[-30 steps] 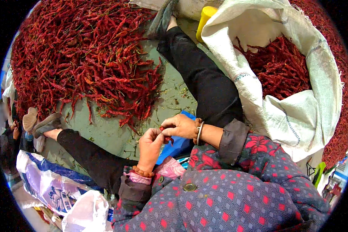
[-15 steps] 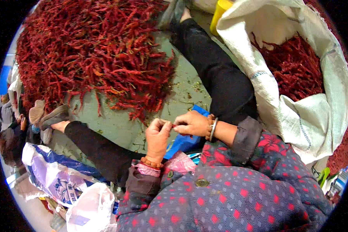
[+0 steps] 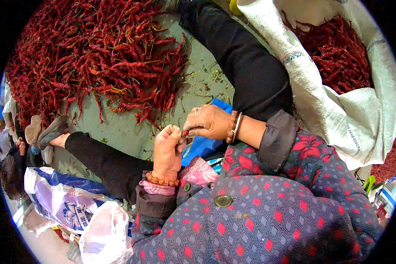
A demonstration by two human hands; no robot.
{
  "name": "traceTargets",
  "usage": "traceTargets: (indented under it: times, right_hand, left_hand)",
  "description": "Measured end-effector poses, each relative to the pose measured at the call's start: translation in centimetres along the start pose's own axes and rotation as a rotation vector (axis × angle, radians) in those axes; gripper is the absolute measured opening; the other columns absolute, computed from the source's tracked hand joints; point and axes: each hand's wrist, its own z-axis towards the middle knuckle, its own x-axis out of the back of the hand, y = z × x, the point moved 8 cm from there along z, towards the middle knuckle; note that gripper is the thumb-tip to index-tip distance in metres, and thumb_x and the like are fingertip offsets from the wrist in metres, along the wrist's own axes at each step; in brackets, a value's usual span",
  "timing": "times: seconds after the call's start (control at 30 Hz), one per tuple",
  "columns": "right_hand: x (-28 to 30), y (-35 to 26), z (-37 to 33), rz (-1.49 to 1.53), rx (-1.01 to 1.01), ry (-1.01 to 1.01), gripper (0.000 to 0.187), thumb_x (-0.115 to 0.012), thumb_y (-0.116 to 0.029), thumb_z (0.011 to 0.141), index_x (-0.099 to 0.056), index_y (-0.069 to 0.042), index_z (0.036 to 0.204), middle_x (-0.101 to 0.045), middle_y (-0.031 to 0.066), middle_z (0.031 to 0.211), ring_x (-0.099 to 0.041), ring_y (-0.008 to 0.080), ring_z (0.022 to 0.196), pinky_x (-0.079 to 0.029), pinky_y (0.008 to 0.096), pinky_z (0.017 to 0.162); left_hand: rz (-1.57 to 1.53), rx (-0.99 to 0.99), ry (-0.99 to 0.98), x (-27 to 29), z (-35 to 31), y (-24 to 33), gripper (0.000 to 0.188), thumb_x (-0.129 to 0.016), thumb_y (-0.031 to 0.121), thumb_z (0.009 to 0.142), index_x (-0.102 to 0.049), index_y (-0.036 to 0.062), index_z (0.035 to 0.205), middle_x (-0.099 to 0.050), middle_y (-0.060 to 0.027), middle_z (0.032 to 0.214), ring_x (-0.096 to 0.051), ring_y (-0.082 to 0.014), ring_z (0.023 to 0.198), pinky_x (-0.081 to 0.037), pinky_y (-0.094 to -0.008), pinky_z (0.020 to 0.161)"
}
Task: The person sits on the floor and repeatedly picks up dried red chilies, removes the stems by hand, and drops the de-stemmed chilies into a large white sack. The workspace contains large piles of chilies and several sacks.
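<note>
Two-Handed Chili Work

On the floor, a red chili pile is spread; at right, chilies are held in a white sack. The left hand is curled closed, any contents hidden; by the right hand's closed thumb and fingers, a small red piece is pinched beside the left fingertips.

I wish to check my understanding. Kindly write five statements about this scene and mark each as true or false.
1. The right hand wears a ring. True.
2. The white sack holds green leaves. False: the white sack holds red chilies.
3. The right hand holds a small red piece. True.
4. The left wrist is bare. False: it wears a beaded bracelet.
5. The left hand is close to the right hand. True.
</note>
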Motion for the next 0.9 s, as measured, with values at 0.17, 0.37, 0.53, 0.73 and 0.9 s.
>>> traceTargets:
  times: [0.17,0.37,0.53,0.73,0.9]
  right_hand:
    - [0.0,0.8,-0.5,-0.029,-0.031,0.049,0.014,-0.057,-0.022,0.074,-0.058,-0.009,0.08,-0.057,0.0082,0.074,-0.055,0.0277,0.071,-0.044,0.0363,0.062]
    - [-0.3,0.9,-0.5,0.085,-0.108,0.025,0.013,-0.057,-0.019,0.075,-0.058,-0.007,0.081,-0.057,0.0109,0.073,-0.056,0.0288,0.067,-0.044,0.0355,0.059]
    - [-0.6,0.6,-0.5,-0.066,-0.08,-0.044,0.014,-0.058,-0.02,0.074,-0.059,-0.008,0.079,-0.056,0.0101,0.071,-0.055,0.0292,0.064,-0.043,0.0365,0.056]
    - [-0.9,0.1,-0.5,-0.01,0.007,-0.059,0.013,-0.059,-0.021,0.072,-0.059,-0.009,0.078,-0.056,0.0083,0.07,-0.054,0.0285,0.063,-0.043,0.0365,0.056]
    - [-1.7,0.2,-0.9,-0.05,-0.005,-0.154,0.014,-0.058,-0.021,0.072,-0.06,-0.009,0.079,-0.057,0.007,0.072,-0.055,0.0275,0.066,-0.043,0.0356,0.058]
  left_hand:
    - [0.168,-0.043,-0.093,-0.4,-1.3,1.1,0.015,-0.051,0.016,0.082,-0.047,0.0069,0.071,-0.044,0.0004,0.058,-0.038,-0.008,0.047,-0.042,-0.0259,0.063]
    - [0.447,-0.116,0.011,3.1,-1.5,1.4,0.006,-0.051,0.008,0.079,-0.052,0.0024,0.082,-0.053,-0.0027,0.068,-0.051,-0.0103,0.057,-0.042,-0.0223,0.056]
    - [0.779,-0.116,-0.091,0.5,-0.8,0.9,0.011,-0.051,0.01,0.081,-0.052,-0.0007,0.082,-0.052,-0.0004,0.067,-0.051,-0.0073,0.062,-0.041,-0.0217,0.055]
    - [0.662,-0.126,-0.18,0.0,-0.9,0.6,0.02,-0.05,0.016,0.083,-0.051,0.001,0.07,-0.048,0.0017,0.058,-0.042,-0.0056,0.052,-0.035,-0.0206,0.046]
    - [1.061,-0.264,-0.079,1.4,-0.9,1.8,0.026,-0.05,0.015,0.08,-0.046,0.0004,0.058,-0.042,-0.0004,0.049,-0.036,-0.0071,0.046,-0.03,-0.0259,0.041]
